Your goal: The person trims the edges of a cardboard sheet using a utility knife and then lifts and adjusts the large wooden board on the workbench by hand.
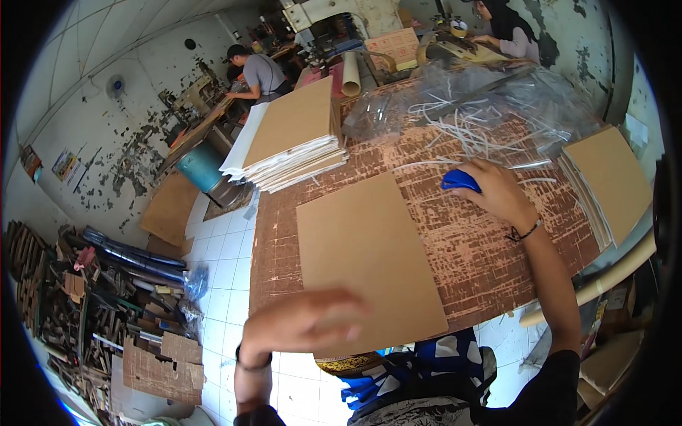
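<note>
Brown cardboard, a single flat sheet [366, 259], lies in the middle of the worn, scratched bench [483, 263], its near edge overhanging the bench's near edge. The left hand [302, 323] hovers blurred over the sheet's near left corner, fingers loosely together and pointing right; whether it touches the sheet I cannot tell. Toward the bench's far left corner stands a stack of boards [295, 138], with bare bench between it and the sheet. Right of the sheet the right hand [497, 192] rests on the bench, curled around a blue object [458, 179]. Beyond it lies a clear plastic bag of white strips [476, 113], and another board pile [604, 181] sits along the right edge.
</note>
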### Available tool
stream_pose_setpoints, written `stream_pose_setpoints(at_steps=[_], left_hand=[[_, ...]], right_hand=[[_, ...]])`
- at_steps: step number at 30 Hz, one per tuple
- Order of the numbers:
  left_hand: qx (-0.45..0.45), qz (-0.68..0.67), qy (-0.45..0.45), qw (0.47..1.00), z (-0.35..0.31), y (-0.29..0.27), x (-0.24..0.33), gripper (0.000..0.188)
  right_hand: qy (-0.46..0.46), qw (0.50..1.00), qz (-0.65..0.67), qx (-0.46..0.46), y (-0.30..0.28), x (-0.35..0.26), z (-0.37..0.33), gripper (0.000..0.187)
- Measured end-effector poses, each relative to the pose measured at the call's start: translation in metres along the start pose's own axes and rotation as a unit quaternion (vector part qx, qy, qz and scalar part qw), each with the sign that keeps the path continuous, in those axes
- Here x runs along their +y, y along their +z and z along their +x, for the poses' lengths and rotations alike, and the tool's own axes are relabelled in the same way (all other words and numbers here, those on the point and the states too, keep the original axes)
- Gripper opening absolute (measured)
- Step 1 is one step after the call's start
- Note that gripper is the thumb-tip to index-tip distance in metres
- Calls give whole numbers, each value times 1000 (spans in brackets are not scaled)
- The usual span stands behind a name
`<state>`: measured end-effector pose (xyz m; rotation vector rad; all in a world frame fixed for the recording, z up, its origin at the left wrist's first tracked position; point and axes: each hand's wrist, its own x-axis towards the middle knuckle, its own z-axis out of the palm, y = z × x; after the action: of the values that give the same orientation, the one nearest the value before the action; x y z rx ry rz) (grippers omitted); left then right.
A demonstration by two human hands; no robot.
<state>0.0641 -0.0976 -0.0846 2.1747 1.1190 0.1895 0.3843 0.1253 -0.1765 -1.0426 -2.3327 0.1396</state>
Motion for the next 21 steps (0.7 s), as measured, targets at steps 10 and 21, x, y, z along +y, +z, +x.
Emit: stream_pose_setpoints(at_steps=[10, 21], left_hand=[[276, 262, -98, 920, 173, 6, -138, 59], [366, 224, -60, 901, 185, 11, -146, 51]], right_hand=[[2, 993, 63, 96, -3, -20, 3, 42], [-66, 992, 41, 98, 10, -13, 8, 47]])
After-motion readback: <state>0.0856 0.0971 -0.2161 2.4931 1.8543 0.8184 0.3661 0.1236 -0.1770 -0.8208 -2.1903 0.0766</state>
